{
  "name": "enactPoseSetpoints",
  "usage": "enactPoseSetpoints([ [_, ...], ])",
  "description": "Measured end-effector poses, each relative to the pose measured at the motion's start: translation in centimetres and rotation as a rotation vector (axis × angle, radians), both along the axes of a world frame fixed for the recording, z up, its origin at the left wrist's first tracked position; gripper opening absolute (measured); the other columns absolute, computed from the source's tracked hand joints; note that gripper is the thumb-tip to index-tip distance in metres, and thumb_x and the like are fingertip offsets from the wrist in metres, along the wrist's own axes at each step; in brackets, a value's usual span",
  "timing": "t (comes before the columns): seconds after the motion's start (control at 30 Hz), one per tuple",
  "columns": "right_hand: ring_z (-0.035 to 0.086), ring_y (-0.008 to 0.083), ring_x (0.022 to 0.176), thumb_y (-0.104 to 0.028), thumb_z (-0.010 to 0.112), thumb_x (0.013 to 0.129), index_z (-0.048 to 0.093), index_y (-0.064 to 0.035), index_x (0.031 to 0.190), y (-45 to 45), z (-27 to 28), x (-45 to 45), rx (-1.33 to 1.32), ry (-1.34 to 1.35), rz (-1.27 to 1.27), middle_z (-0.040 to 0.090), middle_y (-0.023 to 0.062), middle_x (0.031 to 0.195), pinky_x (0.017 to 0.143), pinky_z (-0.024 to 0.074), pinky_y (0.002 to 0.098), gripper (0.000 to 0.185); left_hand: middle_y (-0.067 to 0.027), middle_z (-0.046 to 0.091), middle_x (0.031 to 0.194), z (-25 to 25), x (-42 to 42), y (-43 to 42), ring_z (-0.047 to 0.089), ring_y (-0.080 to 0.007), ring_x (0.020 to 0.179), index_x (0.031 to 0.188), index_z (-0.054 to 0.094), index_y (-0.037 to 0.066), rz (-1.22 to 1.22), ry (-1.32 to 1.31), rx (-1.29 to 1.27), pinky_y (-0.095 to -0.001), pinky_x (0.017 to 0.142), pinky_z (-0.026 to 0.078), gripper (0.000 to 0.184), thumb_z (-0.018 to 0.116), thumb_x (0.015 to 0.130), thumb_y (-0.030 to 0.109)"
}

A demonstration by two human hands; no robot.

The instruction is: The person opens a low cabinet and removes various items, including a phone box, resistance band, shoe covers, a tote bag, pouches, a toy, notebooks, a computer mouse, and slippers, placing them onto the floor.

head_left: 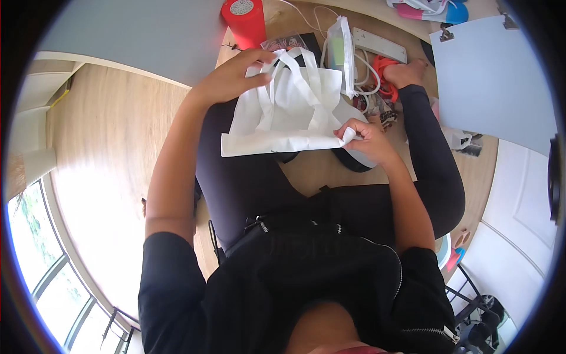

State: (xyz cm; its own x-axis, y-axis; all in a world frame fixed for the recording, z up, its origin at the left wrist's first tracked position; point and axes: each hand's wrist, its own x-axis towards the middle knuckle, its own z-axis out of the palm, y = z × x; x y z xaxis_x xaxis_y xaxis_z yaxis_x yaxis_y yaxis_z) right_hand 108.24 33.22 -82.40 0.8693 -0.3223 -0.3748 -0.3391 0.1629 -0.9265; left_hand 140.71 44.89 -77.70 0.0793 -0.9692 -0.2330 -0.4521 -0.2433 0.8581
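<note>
A white fabric tote bag [295,112] lies across my lap, with its two long strap handles looping up toward the far side. At its upper left, my left hand [239,75] rests by a handle, thumb and fingers spread. The fingertips reach the bag's edge, and I cannot tell how firmly they touch. My right hand [367,141] pinches the near right corner of the bag, where the cloth bunches between thumb and fingers. The near edge is folded into a band.
Beyond the bag stand a red cylinder [245,23], a clear white-edged zip pouch [342,56] and a white power strip [380,45] with cables. Orange-red cloth [384,76] lies by my foot. A pale blue-grey board [492,76] with black clips is at right.
</note>
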Motion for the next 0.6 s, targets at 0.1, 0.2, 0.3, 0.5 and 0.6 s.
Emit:
enactPoseSetpoints([
  [0.1,0.056,0.0102,0.093,0.004,0.063,0.076,0.058,-0.0050,0.089,-0.2,-0.3,-0.1,-0.009,0.035,0.058,0.060,0.0010,0.095,0.087,0.0434,0.0257,0.016,-0.0091,0.048,0.129,-6.6,0.3,-6.0,0.046,-0.0225,0.119,0.130,0.045,0.007,0.028,-0.173,-0.116,-0.0360,0.099,0.036,0.050,0.059,0.084,0.023],
  [0.2,0.056,0.0107,0.093,0.005,0.062,0.076,0.058,-0.0045,0.088,-0.3,-0.8,-0.5,0.021,0.040,0.039,0.060,0.0013,0.095,0.086,0.0438,0.0257,0.016,-0.0090,0.047,0.132,-8.9,0.1,-9.0,0.046,-0.0244,0.120,0.130,0.046,0.011,-0.051,-0.264,-0.063,-0.0359,0.099,0.036,0.048,0.058,0.084,0.022],
  [0.3,0.056,0.0111,0.092,0.005,0.062,0.077,0.058,-0.0040,0.088,-0.4,-1.3,-0.8,0.091,0.051,-0.006,0.060,0.0015,0.094,0.085,0.0442,0.0255,0.015,-0.0064,0.056,0.123,-8.5,-0.7,-9.4,0.049,-0.0216,0.117,0.132,0.043,0.017,-0.100,-0.437,-0.009,-0.0379,0.098,0.035,0.050,0.058,0.085,0.014],
  [0.5,0.057,0.0085,0.091,0.005,0.061,0.079,0.058,-0.0050,0.092,-0.5,-2.2,-0.5,0.129,0.070,-0.042,0.060,0.0003,0.095,0.085,0.0447,0.0240,0.017,-0.0049,0.064,0.095,-5.4,-4.3,-5.5,0.062,-0.0270,0.086,0.093,0.064,0.008,0.147,-0.372,-0.553,-0.0347,0.075,0.050,0.020,0.057,0.077,-0.002],
  [0.6,0.055,0.0072,0.089,0.001,0.063,0.080,0.058,-0.0071,0.093,-0.7,-2.5,-0.6,0.173,0.052,-0.097,0.059,-0.0015,0.093,0.083,0.0439,0.0233,0.016,-0.0050,0.062,0.095,-5.5,-5.8,-2.2,0.061,-0.0266,0.085,0.093,0.065,0.009,-0.032,-0.268,-0.320,-0.0336,0.078,0.050,0.025,0.056,0.074,-0.005],
])
